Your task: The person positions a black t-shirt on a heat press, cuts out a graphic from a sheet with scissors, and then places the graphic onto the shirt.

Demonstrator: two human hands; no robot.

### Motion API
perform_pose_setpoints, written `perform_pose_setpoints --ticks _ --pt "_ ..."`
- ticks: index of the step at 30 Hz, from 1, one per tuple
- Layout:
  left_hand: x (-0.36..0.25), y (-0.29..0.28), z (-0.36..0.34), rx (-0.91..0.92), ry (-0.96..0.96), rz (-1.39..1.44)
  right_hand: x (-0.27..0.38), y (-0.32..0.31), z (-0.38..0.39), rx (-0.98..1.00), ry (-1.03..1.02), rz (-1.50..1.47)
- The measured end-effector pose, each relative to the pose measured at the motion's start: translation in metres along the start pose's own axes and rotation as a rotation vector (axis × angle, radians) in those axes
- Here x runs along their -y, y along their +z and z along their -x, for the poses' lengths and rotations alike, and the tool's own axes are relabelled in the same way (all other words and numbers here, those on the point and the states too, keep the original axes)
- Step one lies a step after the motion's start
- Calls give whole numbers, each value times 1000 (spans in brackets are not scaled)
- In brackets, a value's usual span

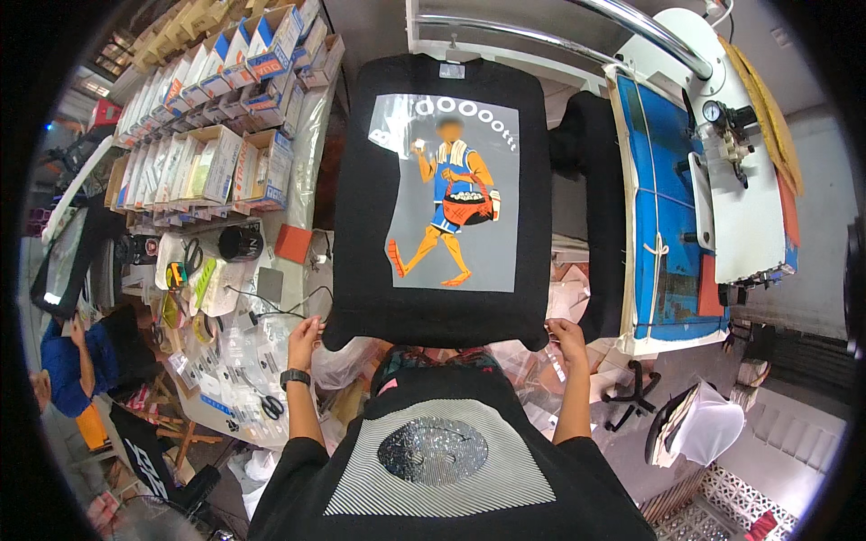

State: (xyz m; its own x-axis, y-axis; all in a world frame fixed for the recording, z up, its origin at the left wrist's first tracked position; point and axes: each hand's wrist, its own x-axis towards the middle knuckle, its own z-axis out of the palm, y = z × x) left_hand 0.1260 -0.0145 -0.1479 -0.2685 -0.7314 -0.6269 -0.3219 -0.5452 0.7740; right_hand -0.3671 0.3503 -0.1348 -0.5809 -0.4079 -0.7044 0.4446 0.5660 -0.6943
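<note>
A black T-shirt (442, 316) lies spread out in front of me, its collar at the far end and its hem toward me. On its chest is a glossy grey film sheet (406, 273) with a printed cartoon figure (451, 180) carrying a red basket, under curved white lettering. My left hand (308, 337) is closed on the left corner of the hem. At the right corner, my right hand (566, 339) pinches the hem between thumb and fingers. The hem hangs slightly slack between both hands. Whatever surface supports the shirt is hidden beneath it.
Right of the shirt stands a white machine (749, 198) with a gauge and a blue panel (663, 243). Left, a table holds boxes (203, 167), scissors (271, 408), tape rolls and a black cup (240, 242). Another person (72, 361) sits at far left. A stool (704, 424) stands at right.
</note>
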Motion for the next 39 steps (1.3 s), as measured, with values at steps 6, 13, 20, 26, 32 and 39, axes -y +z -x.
perform_pose_setpoints --ticks 6,13,20,26,32,39 --pt "-65 49 -44 156 -213 21 70 44 -27 -4 45 97" --pt "-35 61 -52 141 88 217 39 45 -42 -180 -334 -90" --pt "-65 80 -57 88 -69 125 65 72 -50 -210 -274 -66" --pt "-62 81 -68 96 54 63 69 57 -63 -169 -294 144" --pt "-122 112 -24 -497 764 -438 115 83 -11 -766 -918 567" --pt "-161 174 -2 17 1215 -941 149 129 22 -323 -1158 941"
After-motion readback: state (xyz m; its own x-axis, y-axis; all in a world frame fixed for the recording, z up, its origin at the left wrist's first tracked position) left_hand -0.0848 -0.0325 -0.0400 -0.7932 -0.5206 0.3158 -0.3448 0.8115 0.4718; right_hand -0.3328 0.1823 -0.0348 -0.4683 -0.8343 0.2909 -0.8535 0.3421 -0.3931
